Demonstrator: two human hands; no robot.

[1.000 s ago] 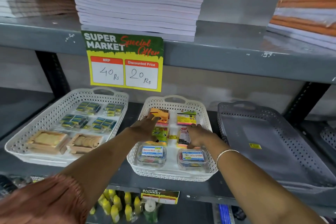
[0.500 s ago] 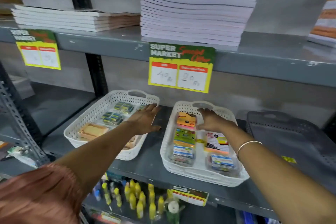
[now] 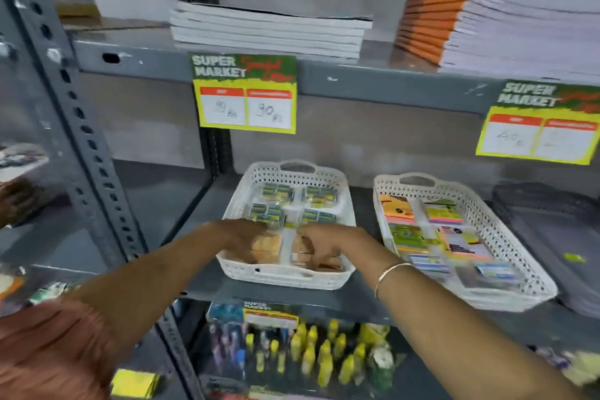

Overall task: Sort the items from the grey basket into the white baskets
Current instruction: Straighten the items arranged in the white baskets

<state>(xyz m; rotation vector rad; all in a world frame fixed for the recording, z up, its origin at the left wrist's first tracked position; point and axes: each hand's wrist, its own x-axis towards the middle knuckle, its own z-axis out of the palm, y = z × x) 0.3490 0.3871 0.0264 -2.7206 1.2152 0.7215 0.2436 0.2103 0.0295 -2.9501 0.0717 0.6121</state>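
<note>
Two white baskets stand side by side on the grey shelf. The left white basket [image 3: 285, 279] holds blue-green packs [image 3: 276, 191] at the back and two tan packs [image 3: 268, 247] at the front. My left hand [image 3: 243, 234] and my right hand [image 3: 324, 240] both reach into its front half, each with fingers bent down onto a tan pack. Blur hides whether either hand grips. The right white basket [image 3: 506, 299] holds colourful note pads [image 3: 441, 213] and small clear boxes. The grey basket [image 3: 552, 237] lies at the far right, partly cut off.
A perforated steel upright [image 3: 81, 140] rises at the left. Price tags [image 3: 245, 94] hang from the shelf above, which carries stacks of notebooks [image 3: 269, 29]. The shelf below holds yellow bottles [image 3: 311, 354] and pens. A yellow sticker [image 3: 573, 258] lies on the grey basket.
The view has swung left. Both hands left the right white basket and moved into the front of the left white basket, onto the tan packs.
</note>
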